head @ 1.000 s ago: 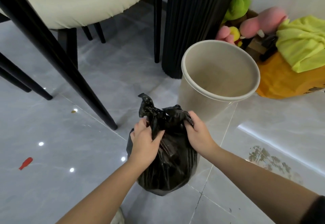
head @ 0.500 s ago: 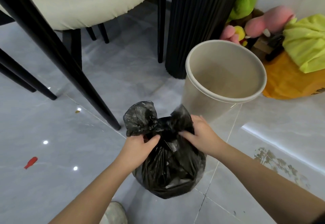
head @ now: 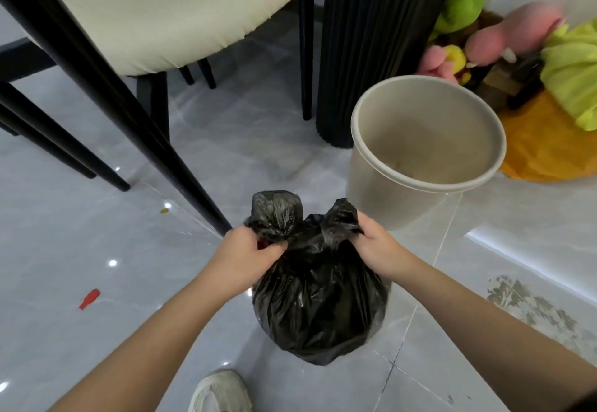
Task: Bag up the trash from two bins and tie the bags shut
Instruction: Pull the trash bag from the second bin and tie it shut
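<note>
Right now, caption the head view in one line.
Left hand and right hand grip the gathered ends of a black trash bag beside the beige bin.

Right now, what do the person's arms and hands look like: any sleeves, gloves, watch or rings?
No gloves: the left hand and right hand are bare, and no rings show. The left forearm and right forearm are uncovered, with no watch or bracelet. A sliver of dark sleeve shows on the right arm at the bottom right corner.
</note>
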Action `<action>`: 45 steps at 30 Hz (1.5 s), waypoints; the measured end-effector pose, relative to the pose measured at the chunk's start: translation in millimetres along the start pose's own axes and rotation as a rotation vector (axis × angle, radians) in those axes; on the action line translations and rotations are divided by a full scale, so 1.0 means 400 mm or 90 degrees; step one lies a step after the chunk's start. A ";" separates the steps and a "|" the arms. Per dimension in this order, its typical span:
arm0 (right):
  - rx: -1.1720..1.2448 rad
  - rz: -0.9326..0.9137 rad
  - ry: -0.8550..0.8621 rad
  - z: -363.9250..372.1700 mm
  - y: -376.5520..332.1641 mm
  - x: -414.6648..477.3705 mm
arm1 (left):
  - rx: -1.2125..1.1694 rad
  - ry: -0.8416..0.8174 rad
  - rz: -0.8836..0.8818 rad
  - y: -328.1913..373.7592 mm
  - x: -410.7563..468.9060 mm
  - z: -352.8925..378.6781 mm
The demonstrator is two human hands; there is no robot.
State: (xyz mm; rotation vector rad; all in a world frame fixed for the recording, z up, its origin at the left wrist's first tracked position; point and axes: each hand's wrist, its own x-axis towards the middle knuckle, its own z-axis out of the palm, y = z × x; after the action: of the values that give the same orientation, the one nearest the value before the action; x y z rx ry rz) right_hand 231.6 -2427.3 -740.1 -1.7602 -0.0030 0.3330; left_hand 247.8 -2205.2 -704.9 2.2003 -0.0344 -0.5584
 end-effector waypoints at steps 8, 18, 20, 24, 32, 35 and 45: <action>0.022 0.085 -0.207 0.011 -0.015 0.005 | -0.016 -0.088 0.014 0.056 0.023 0.001; -0.108 0.079 -0.171 0.095 -0.021 0.017 | -0.132 -0.092 -0.027 0.045 0.055 0.000; -0.085 0.124 -0.161 0.097 -0.018 0.009 | -0.163 -0.056 -0.031 0.016 0.048 -0.002; -0.066 0.121 -0.120 0.095 -0.027 0.002 | -0.159 0.035 0.015 -0.052 0.057 0.009; -0.041 0.162 -0.001 0.062 -0.040 0.006 | 0.169 -0.036 0.172 -0.165 0.029 0.078; -0.088 0.123 0.027 0.062 -0.045 0.012 | 0.119 -0.084 0.131 -0.164 0.019 0.092; -0.021 0.083 0.048 0.058 -0.093 -0.006 | -0.098 -0.026 0.095 -0.142 -0.003 0.113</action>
State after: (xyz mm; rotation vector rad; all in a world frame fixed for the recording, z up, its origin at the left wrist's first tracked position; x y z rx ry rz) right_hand 231.0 -2397.5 -708.0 -1.8091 0.1615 0.3632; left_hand 219.0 -2201.6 -771.5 2.0175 -0.1699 -0.5050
